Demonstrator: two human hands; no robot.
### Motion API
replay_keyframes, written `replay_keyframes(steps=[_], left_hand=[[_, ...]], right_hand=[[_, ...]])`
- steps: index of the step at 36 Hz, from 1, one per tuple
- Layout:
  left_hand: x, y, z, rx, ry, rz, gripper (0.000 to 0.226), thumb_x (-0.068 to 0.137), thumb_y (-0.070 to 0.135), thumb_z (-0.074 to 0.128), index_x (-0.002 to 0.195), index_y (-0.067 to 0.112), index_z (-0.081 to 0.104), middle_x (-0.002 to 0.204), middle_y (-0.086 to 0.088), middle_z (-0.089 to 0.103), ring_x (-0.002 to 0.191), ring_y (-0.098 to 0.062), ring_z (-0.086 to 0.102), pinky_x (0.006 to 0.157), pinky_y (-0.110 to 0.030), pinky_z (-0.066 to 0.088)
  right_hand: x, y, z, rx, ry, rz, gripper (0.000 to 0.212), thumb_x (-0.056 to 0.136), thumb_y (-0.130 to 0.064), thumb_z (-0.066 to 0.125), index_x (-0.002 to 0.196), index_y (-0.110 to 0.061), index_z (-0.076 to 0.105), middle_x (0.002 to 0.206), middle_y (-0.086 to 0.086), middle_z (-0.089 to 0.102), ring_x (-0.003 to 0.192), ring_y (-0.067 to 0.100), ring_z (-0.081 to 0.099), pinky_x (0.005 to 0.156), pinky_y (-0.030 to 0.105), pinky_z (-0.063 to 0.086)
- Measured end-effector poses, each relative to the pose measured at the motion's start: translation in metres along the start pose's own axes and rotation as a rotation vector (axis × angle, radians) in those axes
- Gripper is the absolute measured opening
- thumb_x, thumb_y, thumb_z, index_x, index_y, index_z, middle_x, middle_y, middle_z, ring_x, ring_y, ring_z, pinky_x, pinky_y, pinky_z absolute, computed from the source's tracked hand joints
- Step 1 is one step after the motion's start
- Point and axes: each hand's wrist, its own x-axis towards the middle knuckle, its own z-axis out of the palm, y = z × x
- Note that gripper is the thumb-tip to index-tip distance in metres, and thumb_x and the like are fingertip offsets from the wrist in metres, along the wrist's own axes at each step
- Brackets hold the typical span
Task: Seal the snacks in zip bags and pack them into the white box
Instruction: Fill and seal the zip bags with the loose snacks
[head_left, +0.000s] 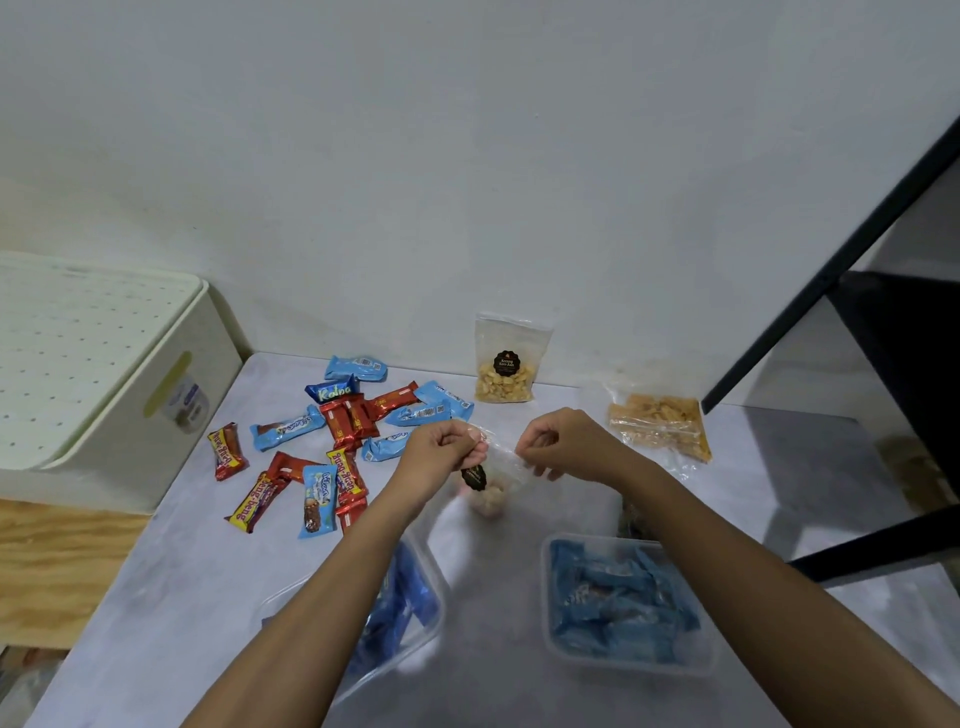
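My left hand (441, 449) and my right hand (563, 441) pinch the top edge of a small clear bag of nuts (488, 483) with a black round label, lifted just above the table. The bag hangs between both hands. A second nut bag (506, 364) stands against the wall. A clear bag of orange crackers (660, 423) lies at the right. Several loose red and blue snack bars (337, 436) lie scattered at the left. The white box (88, 364) with a dotted lid stands at far left, lid on.
Two clear zip bags filled with blue snack packs lie near me, one (400, 608) under my left forearm and one (623, 603) under my right forearm. A black metal frame (841, 270) rises at the right. The grey table (182, 597) ends at the left over a wooden surface (57, 566).
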Motion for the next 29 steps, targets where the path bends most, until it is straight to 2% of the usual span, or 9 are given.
replay_keyframes(steps=[4, 8, 11, 16, 18, 21, 23, 26, 29], left_hand=[[0.006, -0.001, 0.005, 0.045, 0.042, 0.013, 0.013, 0.09, 0.004, 0.053, 0.085, 0.003, 0.065, 0.076, -0.008, 0.067, 0.063, -0.008, 0.065, 0.069, -0.016, 0.054], [0.008, 0.001, 0.005, 0.061, 0.067, 0.053, 0.012, 0.09, 0.005, 0.055, 0.082, 0.004, 0.064, 0.074, -0.009, 0.065, 0.067, -0.015, 0.061, 0.065, -0.015, 0.054], [0.01, -0.001, -0.002, 0.239, 0.124, 0.155, 0.008, 0.087, 0.016, 0.061, 0.087, 0.008, 0.063, 0.079, -0.003, 0.063, 0.075, -0.014, 0.06, 0.068, -0.018, 0.052], [0.022, -0.002, -0.017, 0.384, 0.17, 0.279, 0.041, 0.081, 0.026, 0.07, 0.116, 0.022, 0.049, 0.104, 0.008, 0.051, 0.096, -0.003, 0.052, 0.078, -0.016, 0.045], [0.032, 0.0, -0.021, 0.453, 0.117, 0.324, 0.031, 0.083, 0.021, 0.067, 0.112, 0.02, 0.055, 0.099, 0.008, 0.056, 0.091, -0.003, 0.055, 0.076, -0.016, 0.045], [0.049, 0.007, -0.023, 0.507, 0.058, 0.356, 0.007, 0.086, 0.014, 0.062, 0.092, 0.016, 0.065, 0.086, 0.003, 0.064, 0.076, -0.006, 0.057, 0.073, -0.025, 0.048], [0.061, 0.011, -0.023, 0.498, 0.052, 0.352, 0.006, 0.086, 0.013, 0.062, 0.086, 0.015, 0.067, 0.081, -0.002, 0.066, 0.072, -0.01, 0.058, 0.07, -0.031, 0.05], [0.082, 0.02, -0.023, 0.497, 0.076, 0.358, 0.005, 0.085, 0.015, 0.064, 0.087, 0.015, 0.068, 0.082, -0.005, 0.068, 0.076, -0.015, 0.06, 0.071, -0.027, 0.051], [0.103, 0.029, -0.019, 0.485, 0.101, 0.377, 0.004, 0.084, 0.014, 0.065, 0.087, 0.016, 0.068, 0.082, -0.006, 0.068, 0.075, -0.009, 0.059, 0.073, -0.026, 0.05]], right_hand=[[-0.003, 0.006, 0.0, -0.085, 0.014, -0.06, 0.012, 0.086, -0.015, 0.06, 0.087, -0.006, 0.067, 0.076, 0.002, 0.065, 0.061, 0.01, 0.061, 0.06, 0.024, 0.053], [-0.002, 0.005, 0.005, -0.165, 0.059, -0.162, 0.016, 0.079, -0.035, 0.071, 0.084, -0.02, 0.064, 0.077, -0.006, 0.063, 0.065, 0.006, 0.058, 0.063, 0.02, 0.05], [0.002, 0.005, 0.005, -0.23, 0.076, -0.202, 0.012, 0.078, -0.029, 0.072, 0.085, -0.023, 0.065, 0.076, -0.009, 0.059, 0.066, 0.005, 0.056, 0.067, 0.023, 0.05], [0.012, 0.004, -0.004, -0.365, 0.187, -0.155, 0.012, 0.082, -0.029, 0.066, 0.09, -0.021, 0.069, 0.081, -0.009, 0.063, 0.072, 0.008, 0.057, 0.068, 0.026, 0.049], [0.019, 0.005, -0.008, -0.371, 0.242, -0.153, 0.01, 0.082, -0.03, 0.065, 0.088, -0.023, 0.069, 0.08, -0.011, 0.064, 0.071, 0.006, 0.057, 0.069, 0.027, 0.05], [0.03, 0.008, -0.009, -0.326, 0.359, -0.167, 0.008, 0.082, -0.027, 0.065, 0.083, -0.021, 0.07, 0.076, -0.01, 0.066, 0.069, 0.007, 0.057, 0.067, 0.029, 0.051], [0.039, 0.012, -0.01, -0.271, 0.45, -0.167, 0.007, 0.082, -0.024, 0.066, 0.083, -0.018, 0.07, 0.077, -0.005, 0.069, 0.071, 0.011, 0.06, 0.068, 0.032, 0.053], [0.055, 0.017, -0.014, -0.219, 0.559, -0.136, 0.007, 0.083, -0.021, 0.065, 0.086, -0.019, 0.071, 0.08, -0.002, 0.072, 0.079, 0.017, 0.064, 0.072, 0.037, 0.055], [0.076, 0.017, -0.022, -0.169, 0.662, -0.119, 0.004, 0.08, -0.018, 0.068, 0.083, -0.018, 0.072, 0.078, 0.0, 0.073, 0.079, 0.021, 0.067, 0.072, 0.042, 0.056]])
